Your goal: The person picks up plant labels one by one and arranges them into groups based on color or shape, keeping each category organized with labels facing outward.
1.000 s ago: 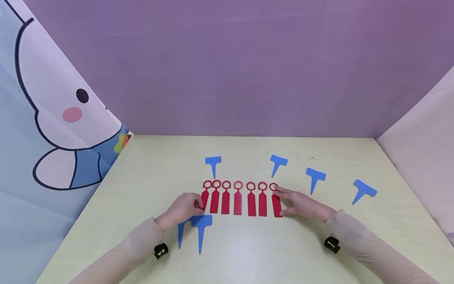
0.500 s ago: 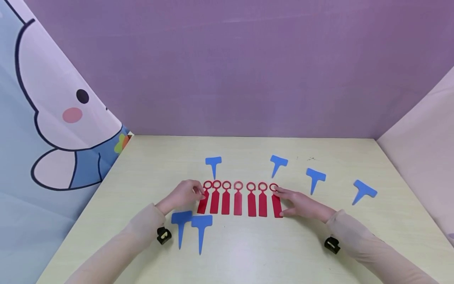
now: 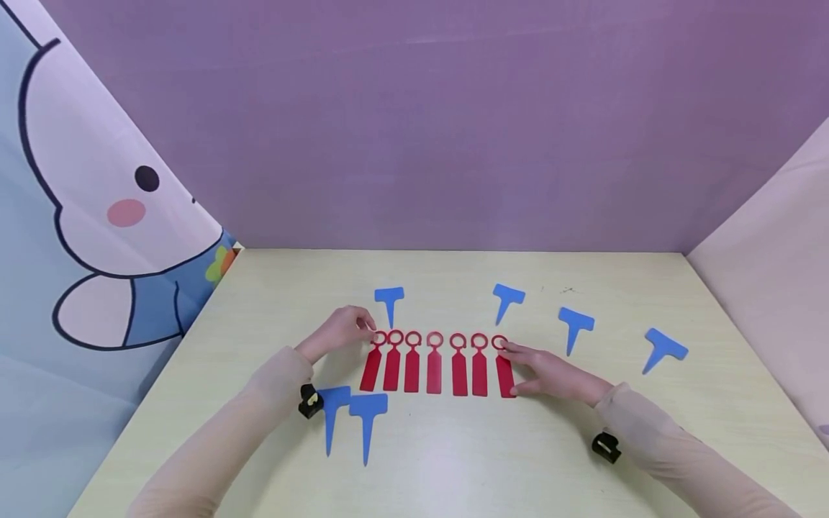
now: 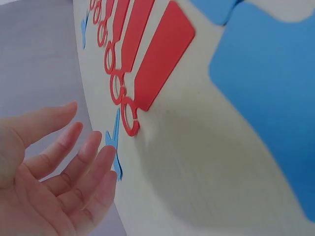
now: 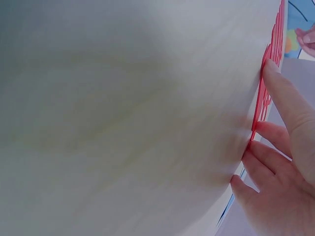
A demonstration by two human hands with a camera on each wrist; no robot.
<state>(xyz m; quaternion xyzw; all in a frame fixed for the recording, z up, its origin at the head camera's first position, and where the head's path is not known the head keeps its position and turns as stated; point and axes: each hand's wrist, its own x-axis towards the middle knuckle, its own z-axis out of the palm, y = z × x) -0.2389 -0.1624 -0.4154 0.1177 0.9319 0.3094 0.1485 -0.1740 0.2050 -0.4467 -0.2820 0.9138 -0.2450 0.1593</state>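
Sleeves (image 3: 229, 432): pale beige, one per arm, entering at the bottom of the head view.
Black devices (image 3: 606, 447): one under each wrist; the left one overlaps a blue T in the head view.
Near Ts (image 3: 367, 406): two, blue, flat on the tabletop (image 3: 453, 467), side by side. Heads point away from the person, stems toward. Heads meet or nearly meet; cannot tell which.
Right hand (image 3: 547, 370): rests at the rightmost tag (image 3: 505, 378). Forefinger at the ring, thumb at the lower right corner. Grip loose, fingers extended in light contact.
Red tags (image 3: 435, 370): seven, flat, in one row across the tabletop between the hands, rings on the far side. The rightmost has its foot swung slightly right; those in the middle run roughly parallel.
Leftmost tag (image 3: 372, 370): slants, foot out to the left, ring just beside its neighbour's.
Left hand (image 3: 338, 331): just beside the leftmost tag's ring. Left wrist view: fingers apart and lightly bent, grip slack and unloaded, a gap visible between fingertips and ring.
Far Ts (image 3: 576, 322): four, blue, flat, stems toward the near side. Two stand well right of the row, one behind its right end, one behind its left end.
Dark marks (image 3: 568, 289): small, on the tabletop, far right.
Left cloth (image 3: 84, 144): printed with a cartoon figure.
Back wall (image 3: 427, 129): purple.
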